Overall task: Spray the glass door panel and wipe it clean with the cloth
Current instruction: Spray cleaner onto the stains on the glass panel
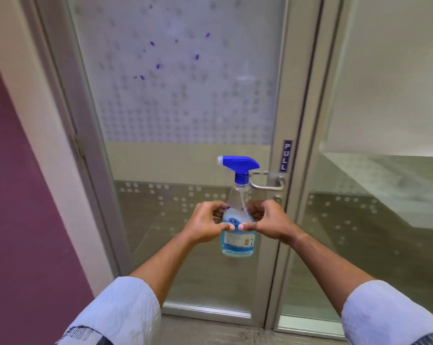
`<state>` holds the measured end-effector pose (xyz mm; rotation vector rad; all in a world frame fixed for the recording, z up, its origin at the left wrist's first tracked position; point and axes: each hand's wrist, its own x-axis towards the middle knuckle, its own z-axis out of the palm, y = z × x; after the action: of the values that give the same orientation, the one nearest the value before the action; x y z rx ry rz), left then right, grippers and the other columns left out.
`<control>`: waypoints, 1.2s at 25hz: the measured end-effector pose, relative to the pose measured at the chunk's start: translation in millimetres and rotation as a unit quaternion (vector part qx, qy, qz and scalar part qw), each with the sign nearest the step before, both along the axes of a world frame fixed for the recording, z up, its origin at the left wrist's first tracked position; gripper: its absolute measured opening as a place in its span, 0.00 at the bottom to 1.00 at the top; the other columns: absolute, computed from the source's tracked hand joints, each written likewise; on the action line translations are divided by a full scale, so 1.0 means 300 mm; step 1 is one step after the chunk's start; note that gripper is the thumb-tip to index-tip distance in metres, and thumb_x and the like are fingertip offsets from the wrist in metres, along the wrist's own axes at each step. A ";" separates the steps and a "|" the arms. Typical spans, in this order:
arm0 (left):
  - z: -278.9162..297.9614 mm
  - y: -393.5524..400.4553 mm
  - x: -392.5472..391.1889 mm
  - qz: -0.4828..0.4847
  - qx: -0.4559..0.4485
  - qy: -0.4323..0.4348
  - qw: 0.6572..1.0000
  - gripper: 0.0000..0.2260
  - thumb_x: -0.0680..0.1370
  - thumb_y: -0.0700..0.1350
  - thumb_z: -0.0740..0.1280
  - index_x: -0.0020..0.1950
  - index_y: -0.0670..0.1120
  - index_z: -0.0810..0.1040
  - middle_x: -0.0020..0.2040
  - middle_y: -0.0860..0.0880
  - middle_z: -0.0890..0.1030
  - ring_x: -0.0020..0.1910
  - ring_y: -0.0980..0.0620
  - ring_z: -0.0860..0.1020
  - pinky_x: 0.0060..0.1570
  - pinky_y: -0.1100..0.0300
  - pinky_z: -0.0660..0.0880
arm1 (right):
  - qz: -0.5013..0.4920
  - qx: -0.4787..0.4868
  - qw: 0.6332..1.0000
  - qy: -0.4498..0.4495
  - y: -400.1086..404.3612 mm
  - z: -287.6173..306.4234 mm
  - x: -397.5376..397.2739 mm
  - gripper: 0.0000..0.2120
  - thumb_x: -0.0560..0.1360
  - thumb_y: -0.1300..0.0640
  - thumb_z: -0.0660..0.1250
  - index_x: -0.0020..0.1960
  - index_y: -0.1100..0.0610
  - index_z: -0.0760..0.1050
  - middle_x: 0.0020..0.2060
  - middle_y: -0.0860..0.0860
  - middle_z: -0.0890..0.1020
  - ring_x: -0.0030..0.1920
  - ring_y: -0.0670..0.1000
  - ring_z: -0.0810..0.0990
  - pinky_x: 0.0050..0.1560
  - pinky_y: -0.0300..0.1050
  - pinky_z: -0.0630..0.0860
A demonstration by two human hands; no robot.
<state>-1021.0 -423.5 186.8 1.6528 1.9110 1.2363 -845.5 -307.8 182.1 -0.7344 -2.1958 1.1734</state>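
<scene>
One spray bottle [237, 215], held between two hands: left hand [205, 224], right hand [267, 221]. One glass door panel [180, 95], far, with six blue marks [158, 66] on its frosted part. One lever door handle [269, 183] and one "PULL" sticker [285, 156], right. Two rolled light-blue sleeves [120, 312], near.

Bright, even indoor light; soft overall focus, faint glare on glass; wide-angle bending at frame edges

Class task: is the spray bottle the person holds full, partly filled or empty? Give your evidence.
Partly filled. The spray bottle, held upright between left hand and right hand, shows blue liquid only in its lower part; the upper body is clear.
</scene>
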 end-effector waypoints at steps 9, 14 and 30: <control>0.007 -0.082 -0.381 0.042 0.004 -0.018 0.999 0.21 0.63 0.40 0.81 0.52 0.45 0.79 0.48 0.49 0.84 0.45 0.57 0.83 0.46 0.67 0.80 | 0.053 -0.009 0.999 0.010 -0.055 0.036 -0.412 0.18 0.60 0.57 0.83 0.47 0.60 0.84 0.43 0.51 0.88 0.43 0.48 0.85 0.46 0.47 0.82; 0.003 -0.007 -0.516 0.050 0.006 -0.037 0.998 0.23 0.62 0.41 0.81 0.53 0.47 0.76 0.50 0.49 0.84 0.49 0.53 0.83 0.51 0.56 0.81 | 0.084 -0.003 0.996 0.011 0.028 0.056 -0.555 0.19 0.60 0.59 0.83 0.49 0.61 0.83 0.44 0.52 0.88 0.46 0.51 0.86 0.49 0.51 0.82; 0.084 0.237 -0.772 0.073 -0.002 -0.033 0.997 0.24 0.59 0.48 0.80 0.52 0.49 0.77 0.49 0.51 0.84 0.49 0.52 0.82 0.52 0.50 0.81 | 0.134 -0.066 0.981 0.124 0.227 0.347 -0.898 0.20 0.67 0.49 0.79 0.52 0.60 0.80 0.48 0.51 0.85 0.49 0.52 0.83 0.54 0.47 0.78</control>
<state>-1252.5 -352.4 211.9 1.4725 2.0237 1.3233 -1114.8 -239.7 286.1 -0.3254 -2.0650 1.4703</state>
